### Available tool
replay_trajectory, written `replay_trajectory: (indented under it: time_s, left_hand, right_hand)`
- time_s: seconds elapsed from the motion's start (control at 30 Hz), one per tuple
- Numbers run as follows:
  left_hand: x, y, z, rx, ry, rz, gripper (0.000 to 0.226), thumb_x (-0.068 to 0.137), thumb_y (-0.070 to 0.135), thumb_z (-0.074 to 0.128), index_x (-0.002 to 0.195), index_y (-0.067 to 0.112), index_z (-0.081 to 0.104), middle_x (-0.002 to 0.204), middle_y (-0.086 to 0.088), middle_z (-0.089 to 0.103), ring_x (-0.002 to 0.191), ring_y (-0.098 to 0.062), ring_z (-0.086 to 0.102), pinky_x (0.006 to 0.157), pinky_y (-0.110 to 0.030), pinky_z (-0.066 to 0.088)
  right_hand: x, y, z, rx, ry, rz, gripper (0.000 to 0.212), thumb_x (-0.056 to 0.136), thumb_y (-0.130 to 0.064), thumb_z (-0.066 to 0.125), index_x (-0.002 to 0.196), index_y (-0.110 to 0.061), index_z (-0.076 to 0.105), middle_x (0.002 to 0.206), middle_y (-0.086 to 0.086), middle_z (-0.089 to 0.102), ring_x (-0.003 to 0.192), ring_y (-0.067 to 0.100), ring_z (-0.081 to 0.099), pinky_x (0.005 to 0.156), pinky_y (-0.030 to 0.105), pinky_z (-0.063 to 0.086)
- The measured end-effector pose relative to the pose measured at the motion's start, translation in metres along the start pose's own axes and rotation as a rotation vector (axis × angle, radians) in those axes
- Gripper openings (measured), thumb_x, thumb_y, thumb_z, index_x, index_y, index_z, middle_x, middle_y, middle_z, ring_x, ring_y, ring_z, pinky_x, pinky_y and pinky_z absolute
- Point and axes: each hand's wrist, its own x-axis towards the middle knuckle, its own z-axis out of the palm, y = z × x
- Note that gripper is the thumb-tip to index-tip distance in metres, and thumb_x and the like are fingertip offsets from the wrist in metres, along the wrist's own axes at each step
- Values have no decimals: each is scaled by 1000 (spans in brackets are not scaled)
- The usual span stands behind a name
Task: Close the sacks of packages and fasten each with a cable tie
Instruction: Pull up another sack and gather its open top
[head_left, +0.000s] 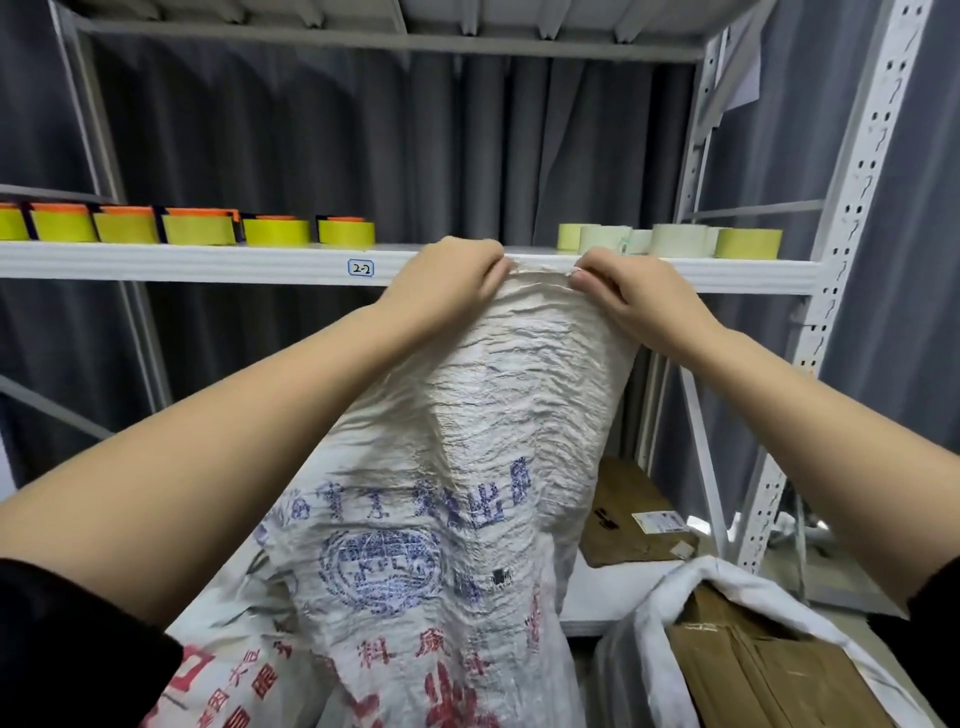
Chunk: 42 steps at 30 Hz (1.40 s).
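Note:
A white woven sack (483, 467) with blue and red print stands in front of me, its wrinkled top pulled up to shelf height. My left hand (447, 286) grips the left part of the sack's top edge with curled fingers. My right hand (628, 296) pinches the right part of the same edge. A second white sack (644, 629) stands open at the lower right, with brown packages (753, 670) showing inside. No cable tie is in view.
A white metal rack stands right behind the sack; its shelf (208, 262) carries rolls of yellow tape (197, 228) at left and pale tape rolls (670, 240) at right. A brown parcel (634, 514) lies on the lower shelf. Grey curtains hang behind.

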Motion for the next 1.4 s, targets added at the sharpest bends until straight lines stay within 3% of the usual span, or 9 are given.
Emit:
replay_trajectory:
  time_s: [0.23,0.4,0.5,0.67,0.8,0.93,1.1,1.23,1.4]
  left_hand:
    - [8,18,-13,-766,-251,-297,28,96,28,45,87,17,69,70,9,64,60,0,54,58,-13,42]
    - [-3,19,-7,-684,-492,-142,37,95,38,50,77,7,56,72,-4,44,65,-13,39,58,-28,30]
    - [-5,12,-2,-569,-330,-81,24,93,27,54,77,10,60,67,2,49,66,-9,44,58,-28,32]
    - [-11,-5,6,238,-77,300,11,93,16,48,102,9,51,98,-13,56,79,-32,56,62,-39,38]
    - [-15,-3,17,60,-178,125,18,98,24,36,108,13,46,96,-14,62,82,-32,56,65,-37,39]
    - [-22,-3,21,-27,-280,113,31,100,35,32,89,17,53,76,0,56,75,-24,52,63,-33,31]
    - [-24,-6,24,86,-115,231,25,98,32,37,92,16,55,88,-2,62,78,-27,58,58,-32,33]
    - [-26,-5,26,299,85,517,11,83,14,50,82,6,57,70,-11,54,39,-28,48,40,-22,18]
    - [-25,3,23,23,-50,257,23,91,36,50,89,16,60,83,-1,64,73,-25,61,57,-32,42]
  right_hand:
    - [0,-2,4,-181,291,-213,29,99,-24,43,97,-3,62,77,12,66,58,34,60,46,36,45]
    - [-3,-2,7,-256,267,-308,29,95,-25,46,85,-1,61,63,11,58,48,32,54,40,31,38]
    - [-9,-1,3,-196,110,-259,33,91,-36,42,95,-6,57,72,8,63,59,30,58,49,30,37]
    - [-17,9,-1,-39,-221,-43,32,101,-44,35,97,-19,55,82,-1,64,76,23,59,63,35,40]
    - [-30,10,9,-213,-104,-176,26,90,-16,56,115,-17,49,95,4,64,70,28,60,56,33,47]
    - [-33,25,13,-428,102,-407,22,86,-8,45,107,-7,51,80,10,63,45,27,52,37,25,36]
    - [-33,12,11,-252,0,-172,42,94,-42,30,96,-11,59,84,3,66,69,28,61,52,33,43]
    - [-18,-19,7,54,-244,-59,44,99,-52,26,123,-29,54,118,-10,63,105,11,57,84,36,45]
    - [-25,-20,12,-170,-302,-91,15,100,-32,42,108,-20,48,90,-1,58,78,29,59,66,42,47]
